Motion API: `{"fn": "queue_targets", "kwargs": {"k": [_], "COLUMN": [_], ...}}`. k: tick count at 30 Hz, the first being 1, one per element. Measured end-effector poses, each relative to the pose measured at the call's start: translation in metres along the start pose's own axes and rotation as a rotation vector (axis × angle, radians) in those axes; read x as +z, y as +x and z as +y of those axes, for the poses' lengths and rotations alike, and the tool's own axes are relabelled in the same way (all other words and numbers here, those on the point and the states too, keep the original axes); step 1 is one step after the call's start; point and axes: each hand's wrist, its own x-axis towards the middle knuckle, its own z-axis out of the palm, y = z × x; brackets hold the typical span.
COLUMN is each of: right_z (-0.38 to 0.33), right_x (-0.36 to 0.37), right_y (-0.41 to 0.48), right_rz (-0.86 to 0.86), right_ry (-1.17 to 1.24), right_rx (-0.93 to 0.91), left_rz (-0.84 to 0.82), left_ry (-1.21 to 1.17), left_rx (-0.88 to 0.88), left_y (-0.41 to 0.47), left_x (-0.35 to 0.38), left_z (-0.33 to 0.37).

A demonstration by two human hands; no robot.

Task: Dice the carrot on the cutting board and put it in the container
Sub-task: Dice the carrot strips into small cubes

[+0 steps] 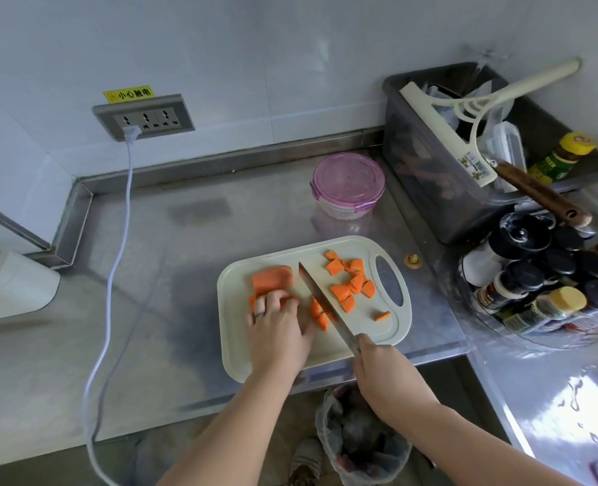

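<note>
A pale cutting board (388, 327) lies on the steel counter. On its left end rests a large uncut carrot piece (273, 278). My left hand (278, 327) presses down on a carrot strip beneath its fingers. My right hand (381, 373) grips the handle of a knife (322, 303), whose blade runs diagonally across the board, touching small pieces (318, 313) beside my left fingers. Several diced carrot chunks (351, 284) lie on the board's right side. A round glass container (348, 185) with a purple lid on stands behind the board.
A grey bin (430, 184) of utensils and a tray of spice jars (543, 292) crowd the right. A white cable (115, 261) runs from a wall socket (143, 117) across the counter. A carrot end (412, 259) lies beside the board. A waste bin (360, 440) stands below.
</note>
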Motion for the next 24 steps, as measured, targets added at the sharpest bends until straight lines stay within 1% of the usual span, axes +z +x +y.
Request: {"fn": "queue_targets", "kwargs": {"k": [4, 8, 10, 13, 15, 17, 20, 22, 24], "right_z": [-0.003, 0.000, 0.004, 0.009, 0.012, 0.013, 0.012, 0.010, 0.005], "right_x": [-0.008, -0.019, -0.025, -0.034, -0.037, -0.038, -0.037, -0.036, -0.034], "right_y": [0.004, 0.003, 0.001, 0.000, 0.000, 0.001, 0.001, 0.001, 0.002], "right_rz": [0.023, 0.070, 0.107, 0.141, 0.149, 0.145, 0.135, 0.113, 0.099], "right_ry": [0.041, 0.088, 0.075, 0.053, 0.047, 0.034, 0.032, 0.044, 0.067], "right_rx": [-0.043, -0.066, -0.079, -0.079, -0.072, -0.060, -0.073, -0.083, -0.090], "left_rz": [0.092, 0.082, 0.061, -0.024, -0.062, -0.026, 0.080, 0.164, 0.208], "left_ry": [-0.022, -0.097, -0.073, 0.042, 0.110, 0.119, 0.143, 0.165, 0.148], "left_rx": [0.011, 0.033, 0.116, 0.296, 0.369, 0.411, 0.510, 0.538, 0.530], "left_y": [0.003, 0.012, 0.014, 0.015, 0.018, 0.023, 0.026, 0.029, 0.029], "left_x": [-0.010, -0.014, -0.010, -0.001, 0.005, 0.009, 0.008, 0.008, 0.009], "left_z": [-0.005, -0.001, 0.003, 0.014, 0.018, 0.016, 0.004, -0.008, -0.021]}}
